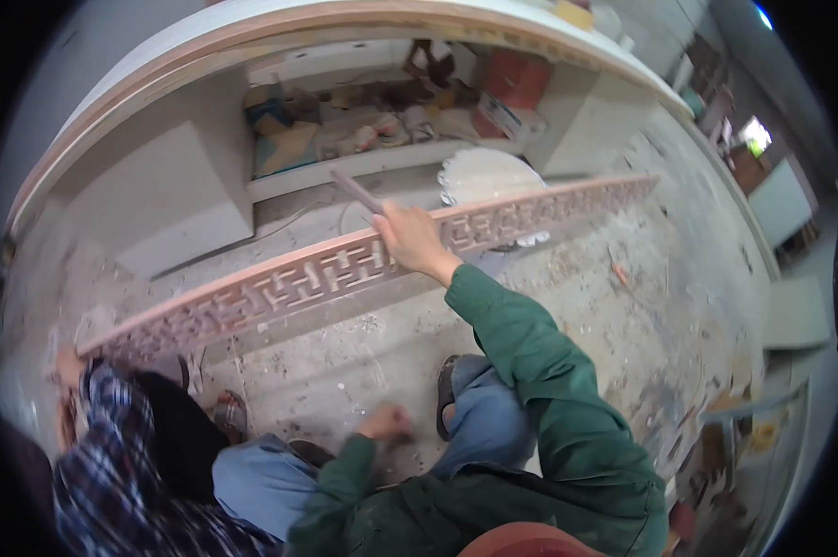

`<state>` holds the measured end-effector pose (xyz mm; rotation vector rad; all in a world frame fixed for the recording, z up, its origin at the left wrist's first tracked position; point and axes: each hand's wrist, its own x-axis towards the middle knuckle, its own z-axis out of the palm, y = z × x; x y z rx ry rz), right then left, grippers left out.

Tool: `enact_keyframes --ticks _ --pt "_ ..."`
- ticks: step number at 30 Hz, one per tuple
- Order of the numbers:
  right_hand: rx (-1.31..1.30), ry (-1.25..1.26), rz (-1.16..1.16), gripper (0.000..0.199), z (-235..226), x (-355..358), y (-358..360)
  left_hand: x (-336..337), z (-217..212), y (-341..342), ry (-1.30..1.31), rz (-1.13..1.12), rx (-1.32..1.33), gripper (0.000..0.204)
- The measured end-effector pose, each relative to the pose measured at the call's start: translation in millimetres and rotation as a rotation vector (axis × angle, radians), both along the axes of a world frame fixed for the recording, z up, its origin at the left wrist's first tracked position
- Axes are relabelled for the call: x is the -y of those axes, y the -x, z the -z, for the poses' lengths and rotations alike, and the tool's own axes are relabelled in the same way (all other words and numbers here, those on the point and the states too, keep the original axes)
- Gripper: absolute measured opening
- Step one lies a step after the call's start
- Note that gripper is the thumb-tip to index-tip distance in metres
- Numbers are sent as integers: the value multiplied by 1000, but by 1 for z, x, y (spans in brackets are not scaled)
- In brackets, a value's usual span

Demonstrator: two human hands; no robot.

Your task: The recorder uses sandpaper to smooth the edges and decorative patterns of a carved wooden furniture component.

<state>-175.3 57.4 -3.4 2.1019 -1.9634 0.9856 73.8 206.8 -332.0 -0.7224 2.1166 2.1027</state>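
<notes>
A fretwork panel [289, 261] stretches from between eight and nine o'clock to two, partly hiding a scalloped white piece [488, 174]. Near centre, the right hand [411, 239] wraps a slim stick [352, 189], its lower end concealed by the fist. Toward six, the left hand [384, 422] is blurred; I cannot tell whether it is spread, narrow or holding anything.

A dirty grey floor [298, 376] spreads below the right fingers [396, 227]. On it, a small orange thing [620, 271] lies to their right, and a dark shoe [446, 399] rests nearer. Past the fingers, a low shelf [293, 182] holds a messy heap [382, 132] and a red box [518, 79].
</notes>
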Motion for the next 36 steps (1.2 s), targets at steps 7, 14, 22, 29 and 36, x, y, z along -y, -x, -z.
enact_keyframes --ticks 7,14,22,29,36 --pt "44 -51 60 24 5 -12 22 56 -439 -62 967 -839 -544 14" --pt "54 -41 56 29 1 -12 2 -39 -562 -168 1554 -772 -860 18" --pt "95 23 25 28 6 6 14 -98 -544 -240 1510 -733 -925 18" --pt "-133 128 -43 31 18 -3 28 -80 -600 -150 1740 -535 -976 19" --pt "-4 -49 52 24 7 -35 30 -69 -640 -126 2095 -411 -1060 20"
